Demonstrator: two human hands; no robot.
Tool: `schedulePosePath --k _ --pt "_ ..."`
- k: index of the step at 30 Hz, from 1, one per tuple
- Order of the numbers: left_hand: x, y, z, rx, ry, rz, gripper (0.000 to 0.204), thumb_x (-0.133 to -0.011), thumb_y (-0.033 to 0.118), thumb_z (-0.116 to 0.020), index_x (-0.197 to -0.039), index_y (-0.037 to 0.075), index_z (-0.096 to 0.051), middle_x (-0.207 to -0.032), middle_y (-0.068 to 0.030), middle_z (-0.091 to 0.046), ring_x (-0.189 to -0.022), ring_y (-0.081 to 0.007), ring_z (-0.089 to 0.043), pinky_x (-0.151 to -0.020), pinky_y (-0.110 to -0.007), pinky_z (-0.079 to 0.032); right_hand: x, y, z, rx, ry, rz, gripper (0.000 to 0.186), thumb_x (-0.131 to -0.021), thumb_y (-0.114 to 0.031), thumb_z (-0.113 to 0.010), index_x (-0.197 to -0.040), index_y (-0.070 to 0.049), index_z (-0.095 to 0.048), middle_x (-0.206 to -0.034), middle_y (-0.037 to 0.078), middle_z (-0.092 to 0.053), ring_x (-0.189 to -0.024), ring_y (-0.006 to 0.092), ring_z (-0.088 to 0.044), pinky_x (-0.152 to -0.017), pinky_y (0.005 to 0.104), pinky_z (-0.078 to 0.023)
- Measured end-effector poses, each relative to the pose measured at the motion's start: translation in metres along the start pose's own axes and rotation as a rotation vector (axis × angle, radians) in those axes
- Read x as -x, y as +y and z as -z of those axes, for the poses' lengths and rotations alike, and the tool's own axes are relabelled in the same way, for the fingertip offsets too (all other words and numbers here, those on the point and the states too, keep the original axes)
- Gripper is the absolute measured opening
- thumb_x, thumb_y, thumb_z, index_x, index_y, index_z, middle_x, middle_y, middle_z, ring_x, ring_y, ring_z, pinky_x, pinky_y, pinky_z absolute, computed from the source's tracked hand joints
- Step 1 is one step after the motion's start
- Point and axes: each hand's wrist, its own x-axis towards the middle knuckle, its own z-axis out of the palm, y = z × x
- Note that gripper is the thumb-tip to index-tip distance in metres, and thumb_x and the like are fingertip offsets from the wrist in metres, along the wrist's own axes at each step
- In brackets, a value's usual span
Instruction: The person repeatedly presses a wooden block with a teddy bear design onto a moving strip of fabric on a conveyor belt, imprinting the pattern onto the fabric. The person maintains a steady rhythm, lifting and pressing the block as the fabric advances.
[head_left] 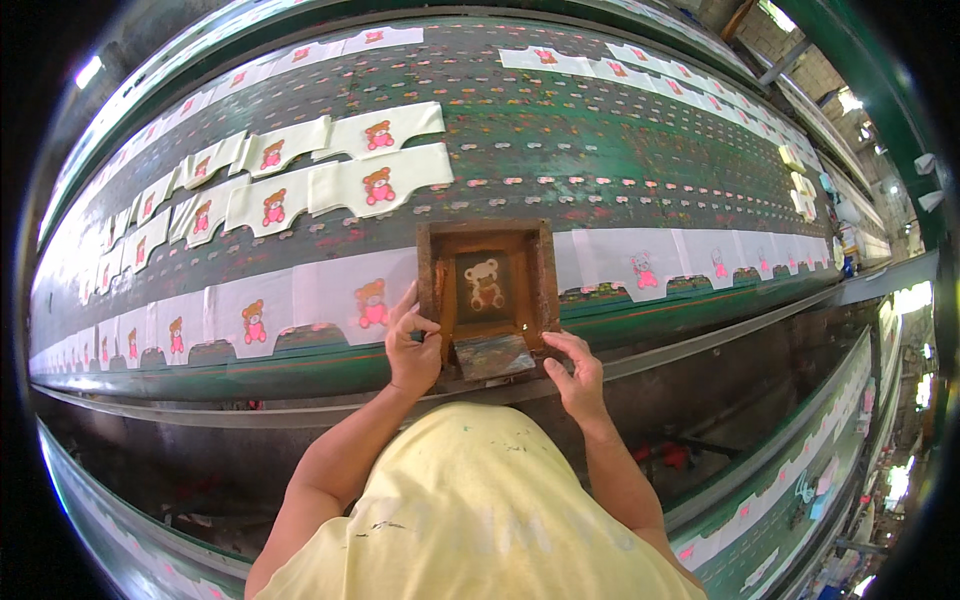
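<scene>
Left hand [412, 345] curled on the near left corner of a square wooden printing frame [487, 288], flat on pale cloth pieces [352, 298] along the green table [600, 150]. Right hand [575, 370], fingers bent, gripping the near right corner beside a smeared squeegee [493, 355].

1. There is one view, from a fisheye camera worn on the person's head, looking steeply down and forward over the chest.
2. It sits close: the yellow shirt [470, 510] fills the near edge, and both forearms enter from below.
3. It faces a long green printing table [560, 130], which runs left to right and bends toward the rim.
4. Far right, a workshop wall and lights show.
</scene>
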Motion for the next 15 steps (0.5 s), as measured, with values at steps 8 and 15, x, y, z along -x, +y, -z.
schedulePosePath --k 8,15 --pt "0.008 -0.003 -0.068 0.144 0.0 0.191 0.023 -0.08 -0.016 -0.067 -0.088 0.004 -0.063 -0.169 -0.0277 -0.061 -0.153 -0.0312 -0.062 -0.125 -0.039 -0.046 -0.009 0.037 0.074 -0.038 -0.034 0.045 0.04 -0.103 -0.023 -0.082 -0.137 -0.002 -0.078 -0.144 0.015 -0.078 -0.145 0.0384 -0.064 -0.13 0.0528 -0.042" --pt "0.008 -0.002 -0.074 0.345 0.038 0.39 0.022 -0.079 -0.02 -0.063 -0.084 0.002 -0.061 -0.172 -0.0263 -0.058 -0.154 -0.0271 -0.061 -0.125 -0.038 -0.045 -0.024 0.036 0.094 0.043 -0.051 0.149 0.035 -0.1 -0.015 -0.084 -0.133 -0.004 -0.08 -0.138 0.015 -0.078 -0.14 0.039 -0.066 -0.122 0.0516 -0.049"
